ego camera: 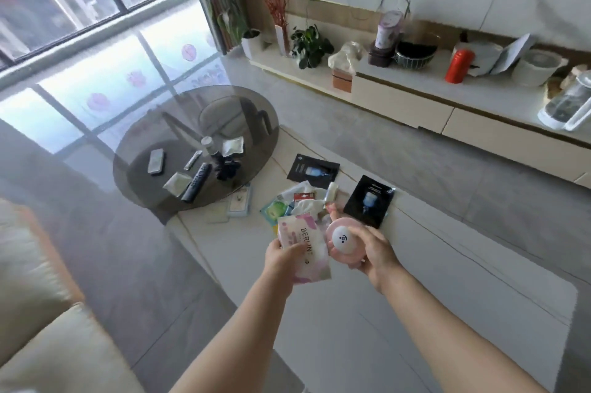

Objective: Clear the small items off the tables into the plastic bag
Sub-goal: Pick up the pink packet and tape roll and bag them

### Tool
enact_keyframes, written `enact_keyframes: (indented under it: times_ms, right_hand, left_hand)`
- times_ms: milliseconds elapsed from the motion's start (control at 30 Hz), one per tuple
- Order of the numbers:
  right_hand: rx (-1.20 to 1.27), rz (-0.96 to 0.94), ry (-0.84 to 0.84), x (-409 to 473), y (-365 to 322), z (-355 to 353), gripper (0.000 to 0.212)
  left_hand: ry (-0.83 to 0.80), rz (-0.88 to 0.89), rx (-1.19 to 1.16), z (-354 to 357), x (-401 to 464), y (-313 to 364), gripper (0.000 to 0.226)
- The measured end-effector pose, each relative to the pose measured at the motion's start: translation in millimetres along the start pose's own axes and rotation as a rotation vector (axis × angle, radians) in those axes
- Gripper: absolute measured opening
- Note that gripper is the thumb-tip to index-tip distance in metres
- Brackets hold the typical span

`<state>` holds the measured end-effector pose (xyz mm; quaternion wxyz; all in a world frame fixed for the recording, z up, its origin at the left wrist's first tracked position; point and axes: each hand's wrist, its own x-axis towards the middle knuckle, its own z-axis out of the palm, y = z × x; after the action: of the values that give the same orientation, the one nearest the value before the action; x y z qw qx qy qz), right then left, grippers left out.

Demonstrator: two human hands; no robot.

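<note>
On the round smoked-glass bench [134, 149] at left lie a phone [156, 162], a black remote [196, 182] and a white packet [232, 146]. Over the white bench [415, 280], the left hand [283, 260] has its grip clamped on a soft pink-and-white tissue pack [303, 248] with dark lettering. Just beside it, the right hand [374, 252] has its grip curled round a round pink case [343, 240] with a white face. Two black sachets [367, 202] lie toward the far edge.

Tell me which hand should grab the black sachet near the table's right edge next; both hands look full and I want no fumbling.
Probably the right hand: the black sachet lies just beyond it, though it holds the round pink case. The left hand grips the pink packet and sits farther away.
</note>
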<state>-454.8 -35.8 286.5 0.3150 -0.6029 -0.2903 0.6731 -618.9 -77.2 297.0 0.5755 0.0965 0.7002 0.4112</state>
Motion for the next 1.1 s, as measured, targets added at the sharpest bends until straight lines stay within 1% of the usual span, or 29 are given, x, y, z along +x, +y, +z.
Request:
enact_keyframes:
  times_ms: [133, 200, 267, 333, 400, 467, 533, 600, 700, 767, 833, 967, 1100]
  right_hand:
    - [-0.067, 0.001, -0.116, -42, -11, 66, 0.028]
    - [-0.076, 0.008, -0.172, -60, -12, 99, 0.024]
    - [-0.109, 0.022, -0.25, -79, -8, 134, 0.022]
    - [-0.14, 0.039, -0.319, -98, 1, 169, 0.026]
    - [-0.18, 0.062, -0.376, -117, 15, 204, 0.03]
    - [-0.223, 0.094, -0.422, -137, 34, 240, 0.03]
    - [-0.284, 0.106, -0.448, -152, 53, 275, 0.03]
    - [-0.36, 0.104, -0.473, -168, 69, 311, 0.029]
    - [-0.463, 0.104, -0.584, -193, 91, 374, 0.032]
    - [-0.51, 0.107, -0.658, -212, 107, 409, 0.033]
    - [-0.566, 0.109, -0.698, -229, 123, 440, 0.031]
    - [-0.708, 0.076, -0.777, -262, 161, 498, 0.021]
    - [-0.881, 0.112, -0.853, -289, 201, 546, 0.018]
  left_hand:
    - [0.062, 0.006, -0.15, -71, -43, 11, 0.017]
    - [0.095, 0.035, -0.235, -108, -62, 15, 0.015]
    - [0.131, 0.087, -0.318, -148, -80, 16, 0.013]
    - [0.169, 0.134, -0.401, -190, -98, 14, 0.012]
    - [0.225, 0.146, -0.491, -233, -115, 8, 0.017]
    - [0.293, 0.142, -0.569, -276, -128, -1, 0.029]
    - [0.344, 0.142, -0.624, -317, -139, -14, 0.033]
    - [0.41, 0.146, -0.661, -354, -151, -26, 0.03]
    - [0.477, 0.147, -0.704, -417, -171, -49, 0.024]
    - [0.539, 0.128, -0.726, -455, -184, -64, 0.027]
    - [0.602, 0.109, -0.786, -489, -195, -81, 0.032]
    - [0.726, 0.079, -0.878, -541, -216, -114, 0.032]
    - [0.813, 0.038, -0.988, -575, -226, -140, 0.023]
